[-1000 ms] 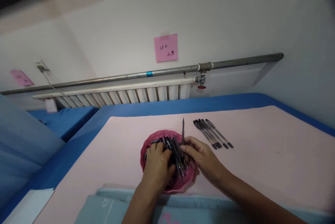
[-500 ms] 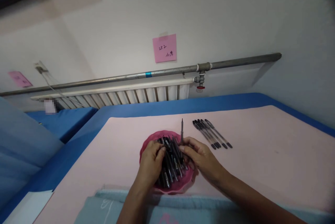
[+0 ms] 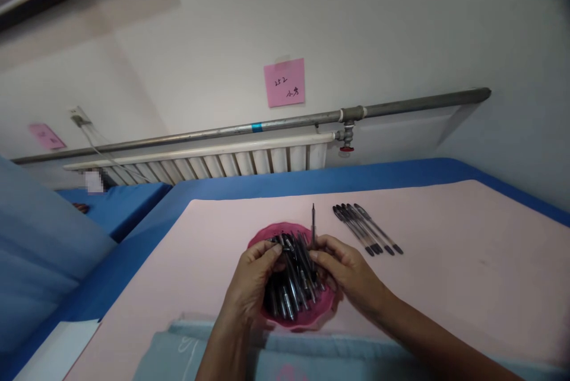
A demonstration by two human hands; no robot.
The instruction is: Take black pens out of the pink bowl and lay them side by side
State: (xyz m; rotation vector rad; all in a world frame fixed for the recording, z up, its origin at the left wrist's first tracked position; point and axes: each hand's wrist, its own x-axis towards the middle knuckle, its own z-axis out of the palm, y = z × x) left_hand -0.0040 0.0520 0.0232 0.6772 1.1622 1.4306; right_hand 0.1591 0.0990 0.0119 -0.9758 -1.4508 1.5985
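Note:
A pink scalloped basket (image 3: 299, 326) holds a heap of black and clear pens (image 3: 291, 286). Over its right side, my right hand (image 3: 350, 265) is closed round an uncapped pen (image 3: 313, 221), held upright with the tip pointing up. My left hand (image 3: 253, 274) is above the basket's left side, thumb and fingers pinched on a small black piece that looks like a pen cap; the fingers partly hide it. To the right, several capped pens (image 3: 363, 229) lie side by side at a slant on the pink sheet.
A pink sheet (image 3: 445, 274) covers the blue-edged table (image 3: 401, 170). Blue-grey cloth (image 3: 169, 351) lies along the near edge, white paper (image 3: 57, 345) at the lower left. Behind stand a white radiator (image 3: 243, 161), a pipe (image 3: 191, 135) and a red-handled valve (image 3: 346, 149).
My left hand has drawn back slightly from the pen heap, and the small black piece shows more at its fingertips. My right hand still holds the pen upright. The view has shifted slightly.

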